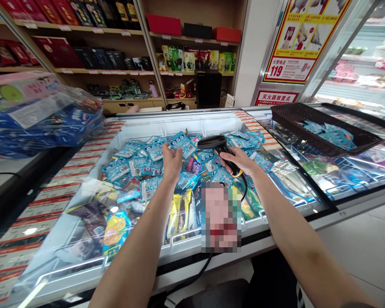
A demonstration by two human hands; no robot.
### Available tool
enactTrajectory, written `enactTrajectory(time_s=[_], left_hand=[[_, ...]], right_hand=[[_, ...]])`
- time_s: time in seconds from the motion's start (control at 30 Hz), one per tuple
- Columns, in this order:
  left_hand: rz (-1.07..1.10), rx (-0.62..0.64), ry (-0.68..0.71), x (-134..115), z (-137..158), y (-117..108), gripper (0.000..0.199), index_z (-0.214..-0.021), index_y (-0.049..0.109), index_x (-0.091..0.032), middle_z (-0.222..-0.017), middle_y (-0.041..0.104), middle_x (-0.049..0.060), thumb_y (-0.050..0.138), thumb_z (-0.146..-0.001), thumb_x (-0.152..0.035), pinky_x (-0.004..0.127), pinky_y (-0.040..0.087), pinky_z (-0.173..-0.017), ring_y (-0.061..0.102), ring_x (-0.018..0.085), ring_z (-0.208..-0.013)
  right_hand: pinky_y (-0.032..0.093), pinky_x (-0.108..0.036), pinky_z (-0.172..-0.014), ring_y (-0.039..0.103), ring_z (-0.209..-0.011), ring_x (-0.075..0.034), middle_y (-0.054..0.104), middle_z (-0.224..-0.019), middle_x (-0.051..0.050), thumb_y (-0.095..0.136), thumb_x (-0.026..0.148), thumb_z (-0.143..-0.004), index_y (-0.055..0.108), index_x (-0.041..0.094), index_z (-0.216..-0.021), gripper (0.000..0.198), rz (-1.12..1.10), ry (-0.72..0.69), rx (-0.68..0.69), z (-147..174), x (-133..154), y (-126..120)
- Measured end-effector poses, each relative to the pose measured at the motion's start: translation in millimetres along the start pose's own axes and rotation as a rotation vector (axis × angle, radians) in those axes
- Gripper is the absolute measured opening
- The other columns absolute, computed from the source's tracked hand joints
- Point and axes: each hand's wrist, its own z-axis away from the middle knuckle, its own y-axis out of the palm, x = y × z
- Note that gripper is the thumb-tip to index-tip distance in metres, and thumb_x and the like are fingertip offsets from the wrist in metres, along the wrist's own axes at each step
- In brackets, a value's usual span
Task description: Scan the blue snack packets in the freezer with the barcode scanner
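Note:
My right hand (239,161) is wrapped round the handle of a black and yellow barcode scanner (212,141), its head turned to the left. Pinched in my left hand (172,161) is a light blue packet (185,145), held up just left of the scanner head. Below both hands, many similar blue packets (128,167) lie spread in a heap over the chest freezer (179,124). A dark cable (244,188) hangs from the scanner's handle. Part of the view in front of me is blurred into blocks, so what lies there is hidden.
A dark plastic basket (340,145) with a few blue packets stands on the freezer's right side. Plastic-wrapped boxes (41,111) are stacked at the left. Yellow packs (179,211) show in the freezer's front part. Stocked shelves (102,70) stand behind.

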Motion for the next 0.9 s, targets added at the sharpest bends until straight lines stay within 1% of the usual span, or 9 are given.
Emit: enactTrajectory(time_s=[0.07,0.17,0.47,0.57,0.7,0.8,0.9], left_hand=[[0.007,0.010,-0.001,-3,1,0,0.066,-0.128,0.038,-0.020,-0.079,0.049,-0.001,0.068,-0.077,-0.050,0.025,0.045,-0.055,0.052,0.014,-0.067],[0.014,0.012,0.002,-4,2,1,0.065,-0.127,0.038,-0.021,-0.079,0.048,-0.001,0.068,-0.077,-0.050,0.025,0.044,-0.054,0.052,0.014,-0.066],[0.010,-0.005,0.004,2,0,-1,0.064,-0.128,0.040,-0.022,-0.071,0.037,-0.005,0.069,-0.078,-0.048,0.025,0.047,-0.056,0.047,0.012,-0.061],[-0.014,0.005,-0.001,3,-1,-2,0.066,-0.131,0.037,-0.022,-0.074,0.040,-0.004,0.068,-0.079,-0.050,0.026,0.049,-0.060,0.050,0.012,-0.066],[-0.023,0.022,0.004,5,-2,-3,0.067,-0.134,0.034,-0.020,-0.078,0.045,-0.002,0.065,-0.081,-0.049,0.027,0.051,-0.062,0.054,0.014,-0.071],[-0.038,0.010,0.006,6,-3,-3,0.065,-0.134,0.035,-0.020,-0.077,0.043,-0.002,0.065,-0.082,-0.046,0.027,0.051,-0.061,0.053,0.014,-0.071],[-0.053,0.006,0.012,7,-3,-2,0.064,-0.134,0.035,-0.019,-0.076,0.041,-0.003,0.064,-0.083,-0.043,0.027,0.051,-0.061,0.052,0.013,-0.069]], right_hand=[[0.042,-0.023,-0.038,0.051,-0.045,-0.010,0.058,-0.069,0.001,0.069,0.058,-0.078,0.055,0.019,-0.081,0.042,0.006,-0.016,0.015,-1,-1,1],[0.042,-0.023,-0.038,0.051,-0.045,-0.009,0.058,-0.068,0.002,0.069,0.058,-0.078,0.055,0.019,-0.082,0.042,0.001,-0.008,0.020,-1,-1,1],[0.042,-0.021,-0.037,0.051,-0.044,-0.008,0.058,-0.065,0.002,0.066,0.057,-0.081,0.054,0.018,-0.083,0.040,0.025,-0.009,0.043,2,3,0],[0.042,-0.021,-0.037,0.050,-0.043,-0.008,0.057,-0.065,0.002,0.066,0.056,-0.082,0.054,0.018,-0.084,0.040,0.024,-0.021,0.050,1,2,-1],[0.042,-0.020,-0.037,0.050,-0.042,-0.008,0.056,-0.059,0.004,0.065,0.055,-0.084,0.053,0.018,-0.084,0.039,0.027,-0.026,0.059,1,1,-1],[0.041,-0.019,-0.037,0.050,-0.041,-0.008,0.056,-0.058,0.004,0.064,0.054,-0.085,0.053,0.018,-0.085,0.038,0.027,-0.026,0.063,1,2,-1],[0.042,-0.020,-0.037,0.050,-0.042,-0.008,0.058,-0.061,0.003,0.065,0.054,-0.084,0.053,0.018,-0.087,0.038,0.022,-0.028,0.059,2,3,0]])
